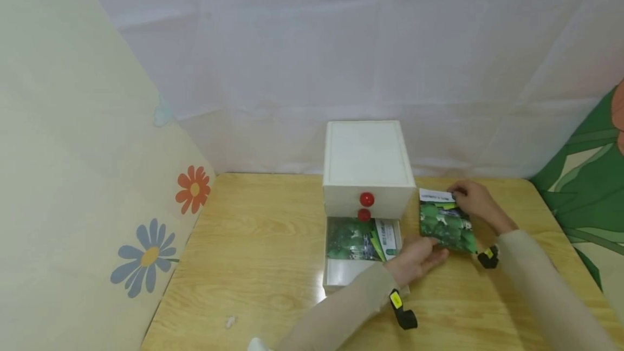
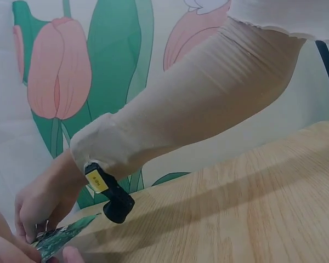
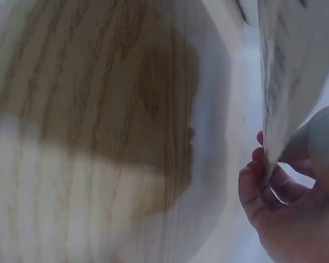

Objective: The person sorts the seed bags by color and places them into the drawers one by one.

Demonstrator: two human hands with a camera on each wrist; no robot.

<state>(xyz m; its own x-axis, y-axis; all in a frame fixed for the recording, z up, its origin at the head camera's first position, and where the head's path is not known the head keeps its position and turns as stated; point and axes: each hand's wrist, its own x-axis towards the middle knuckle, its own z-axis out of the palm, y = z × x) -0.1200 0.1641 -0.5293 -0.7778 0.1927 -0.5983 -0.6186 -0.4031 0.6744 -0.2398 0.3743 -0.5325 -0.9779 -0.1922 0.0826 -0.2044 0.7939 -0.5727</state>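
Note:
A flat green printed packet with a white strip along its top is held tilted between both hands, to the right of a small white drawer unit. My right hand pinches its upper right edge. At the lower left edge, my left hand grips it between thumb and fingers. In the right wrist view the packet's pale printed back stands edge-on in the right fingers. A matching packet lies in the pulled-out lower drawer, behind the left wrist.
Two red knobs mark the unit's front. It stands on a wooden table against a white cloth backdrop. Flower-printed panels flank the table. A small pale scrap lies near the front left.

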